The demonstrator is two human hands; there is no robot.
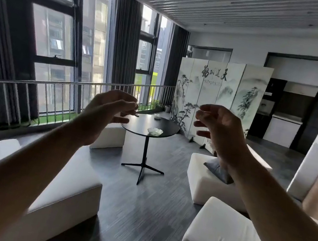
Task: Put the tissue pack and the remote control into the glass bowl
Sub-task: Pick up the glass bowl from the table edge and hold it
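While both hands [110, 112] curl empty | glass bowl [155, 131] well beyond

You are looking at a round black table [142, 125] on a thin post with spread feet, standing on the grey floor [143, 213]. A glass bowl [155, 131] sits near its front edge. At the far edge lies a small pale thing, perhaps the tissue pack [157, 116]. A dark remote control [137, 114] peeks out at the left.

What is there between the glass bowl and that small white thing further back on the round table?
Nothing: in the head view the dark tabletop between the glass bowl and the small white thing, probably the tissue pack, is bare.
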